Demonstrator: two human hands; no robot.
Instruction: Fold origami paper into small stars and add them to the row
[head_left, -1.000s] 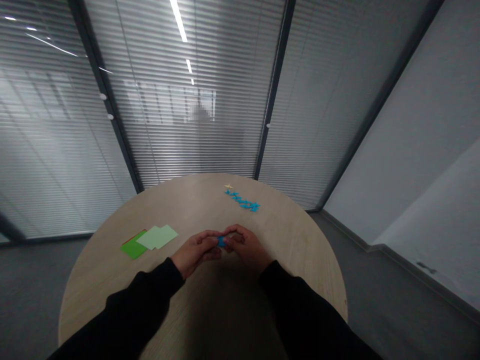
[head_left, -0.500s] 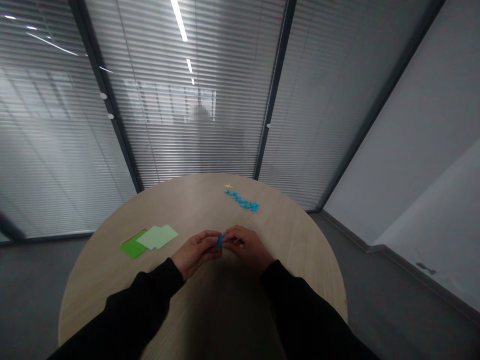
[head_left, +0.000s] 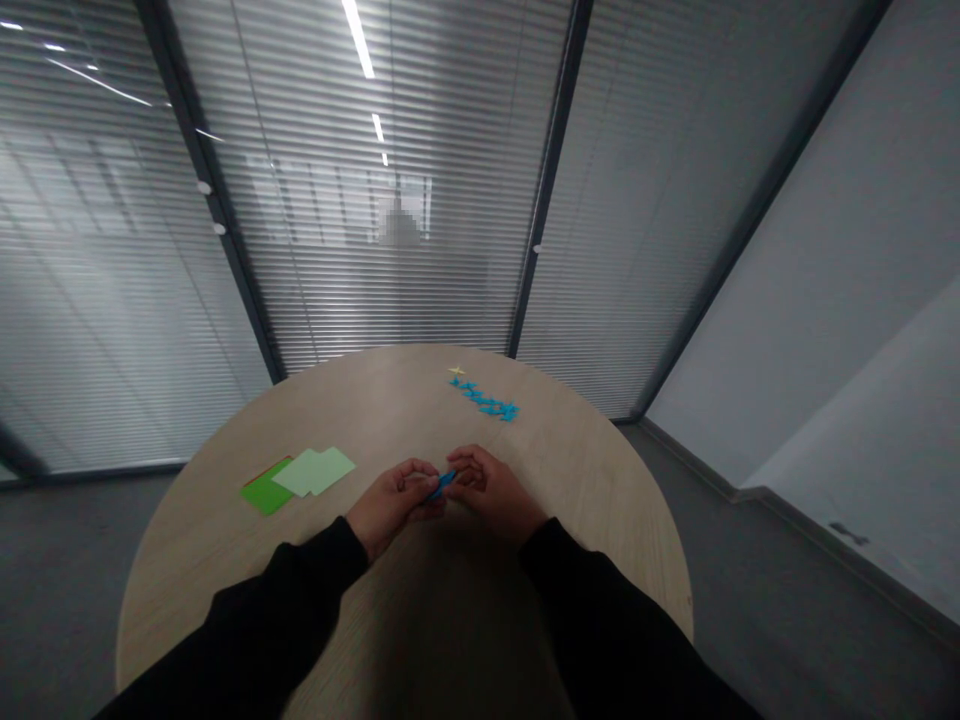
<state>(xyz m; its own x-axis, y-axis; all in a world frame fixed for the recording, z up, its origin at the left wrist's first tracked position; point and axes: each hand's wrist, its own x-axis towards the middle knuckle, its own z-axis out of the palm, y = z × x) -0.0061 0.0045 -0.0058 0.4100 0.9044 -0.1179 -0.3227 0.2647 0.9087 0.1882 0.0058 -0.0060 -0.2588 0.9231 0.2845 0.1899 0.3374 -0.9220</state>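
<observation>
A small piece of folded blue paper (head_left: pixel 442 485) is between my hands, low over the middle of the table. My left hand (head_left: pixel 394 503) is closed on its near end, with the thumb on top and the fingers beneath. The paper's narrow far end slants up towards my right hand (head_left: pixel 495 490). My right fingers are curled and stand apart from the thumb around that end; whether they touch it is hard to see. Beyond my hands, several folded blue paper pieces (head_left: pixel 486 403) lie in a slanting row, with a yellow star-shaped piece (head_left: pixel 457 371) at its far end.
Pale green sheets (head_left: pixel 324 470) overlap a brighter green sheet (head_left: pixel 264 492) with a thin red edge, on the left of the round wooden table (head_left: pixel 225 560). Windows with blinds (head_left: pixel 397 300) stand behind the table, and a white wall (head_left: pixel 840 330) is at the right.
The blue paper has turned so that more of it shows, slanting up to the right. My right fingers have parted from their pinch. The sheets and the row of pieces stay in place.
</observation>
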